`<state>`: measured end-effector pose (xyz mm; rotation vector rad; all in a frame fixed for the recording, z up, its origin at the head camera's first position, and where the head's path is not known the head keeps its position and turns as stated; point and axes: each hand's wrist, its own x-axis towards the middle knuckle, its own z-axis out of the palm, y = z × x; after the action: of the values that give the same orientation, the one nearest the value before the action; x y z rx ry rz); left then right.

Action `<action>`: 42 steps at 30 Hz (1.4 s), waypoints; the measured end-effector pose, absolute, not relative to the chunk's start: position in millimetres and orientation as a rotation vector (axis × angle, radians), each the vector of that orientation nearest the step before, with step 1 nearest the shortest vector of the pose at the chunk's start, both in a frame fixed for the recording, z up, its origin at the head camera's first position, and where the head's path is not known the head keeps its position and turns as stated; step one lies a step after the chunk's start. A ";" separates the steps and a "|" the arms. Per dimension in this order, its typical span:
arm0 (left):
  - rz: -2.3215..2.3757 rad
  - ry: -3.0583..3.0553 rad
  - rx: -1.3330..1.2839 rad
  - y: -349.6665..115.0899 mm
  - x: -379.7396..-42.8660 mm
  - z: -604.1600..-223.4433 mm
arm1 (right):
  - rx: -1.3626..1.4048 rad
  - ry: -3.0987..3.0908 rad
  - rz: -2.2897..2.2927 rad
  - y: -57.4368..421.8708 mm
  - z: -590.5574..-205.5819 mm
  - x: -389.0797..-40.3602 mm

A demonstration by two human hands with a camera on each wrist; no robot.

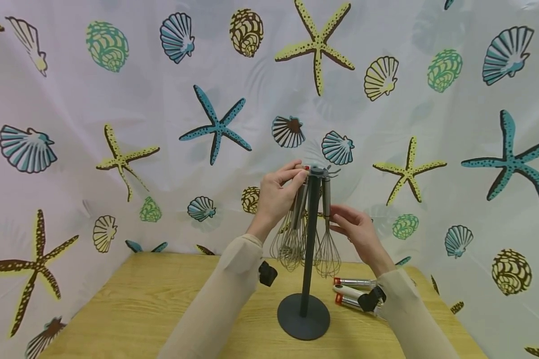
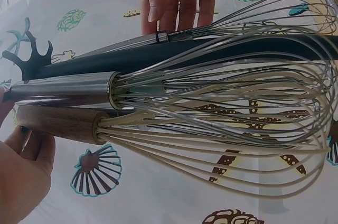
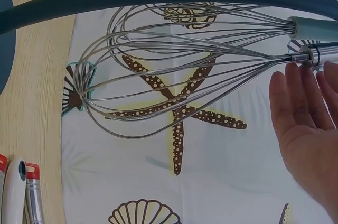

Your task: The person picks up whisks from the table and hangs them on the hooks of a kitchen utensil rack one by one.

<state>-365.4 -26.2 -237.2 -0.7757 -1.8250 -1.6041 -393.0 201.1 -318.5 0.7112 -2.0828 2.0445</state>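
Observation:
A dark upright stand [image 1: 312, 239] with a hooked top carries several hanging whisks. My left hand [image 1: 279, 192] is up at the hooks, thumb and fingers pinching the top of a whisk. In the left wrist view, a metal-handled whisk [image 2: 68, 91] hangs beside a wooden-handled whisk [image 2: 60, 123], and my left fingers [image 2: 45, 150] lie at the wooden handle; which handle they pinch I cannot tell. My right hand [image 1: 357, 232] is at another metal-handled whisk [image 1: 326, 197] on the right side. In the right wrist view its straight fingers [image 3: 296, 97] touch the handle's lower end.
The stand's round base [image 1: 303, 324] rests on a wooden table [image 1: 184, 299]. Right of it, under my right forearm, lie utensils with red-tipped metal handles [image 1: 352, 283] and a white-handled one [image 1: 348, 291]. A patterned curtain [image 1: 233, 189] with shells and starfish surrounds the table.

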 end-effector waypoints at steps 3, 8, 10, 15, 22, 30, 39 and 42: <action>-1.608 -1.825 -0.776 -25.5 -364.5 -236.3 | 0.681 -2.081 2.047 203.0 -321.8 -391.4; -1.630 -1.829 -0.777 -24.8 -346.6 -228.3 | 0.668 -2.069 2.069 206.2 -327.5 -388.8; -1.633 -1.829 -0.780 -24.9 -339.6 -225.3 | 0.681 -2.066 2.074 207.5 -329.2 -388.0; -1.649 -1.820 -0.771 -24.6 -342.8 -226.3 | 0.695 -2.080 2.065 211.3 -333.8 -386.9; -1.664 -1.789 -0.788 -22.9 -366.8 -236.6 | 0.659 -2.086 2.080 218.4 -344.2 -387.9; -1.668 -1.796 -0.770 -24.5 -367.0 -239.4 | 0.625 -2.105 2.099 222.6 -357.2 -390.4; -1.690 -1.794 -0.776 -25.6 -367.0 -239.3 | 0.568 -2.158 2.051 229.1 -367.0 -389.8; -1.690 -1.797 -0.780 -25.8 -366.8 -239.0 | 0.566 -2.189 2.027 232.4 -370.2 -389.8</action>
<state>-366.8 -25.8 -239.0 -0.7800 -1.7967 -1.6899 -389.8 232.4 -370.2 0.5665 -2.1893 2.0273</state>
